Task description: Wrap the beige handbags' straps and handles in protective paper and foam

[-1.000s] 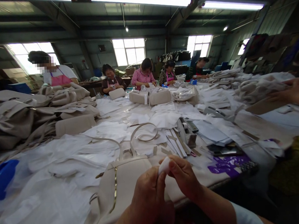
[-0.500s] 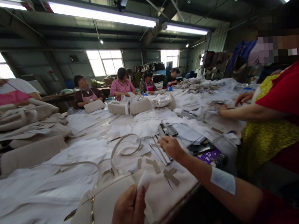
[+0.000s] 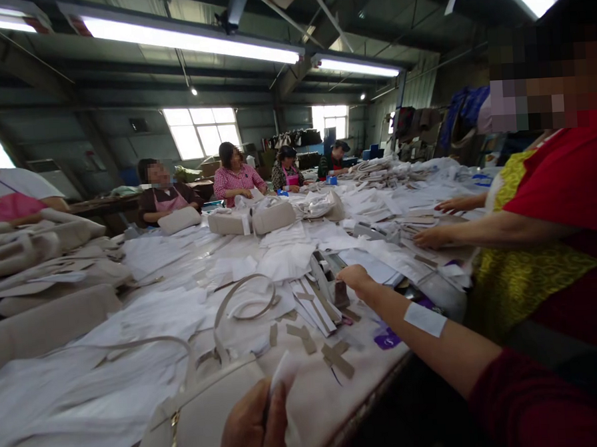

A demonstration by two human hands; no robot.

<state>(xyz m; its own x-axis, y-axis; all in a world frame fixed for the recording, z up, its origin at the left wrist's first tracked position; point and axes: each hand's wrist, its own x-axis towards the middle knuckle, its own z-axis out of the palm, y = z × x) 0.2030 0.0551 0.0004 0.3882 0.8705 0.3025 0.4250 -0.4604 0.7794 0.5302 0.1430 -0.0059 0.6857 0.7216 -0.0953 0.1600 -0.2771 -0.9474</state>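
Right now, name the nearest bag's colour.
The bag is pale beige; the head view shows it best.

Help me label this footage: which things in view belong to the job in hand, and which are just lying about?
Seemingly in use:
White wrapping piece, held by the left hand
Beige handbag, beside the left hand
Grey tape dispenser, at the right hand

Apparently just lying about:
Brown strips
Purple packet
Blue box, farther back

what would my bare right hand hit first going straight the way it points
Likely the grey, boxy tape dispenser, just ahead of the right hand; depth leaves contact unclear.
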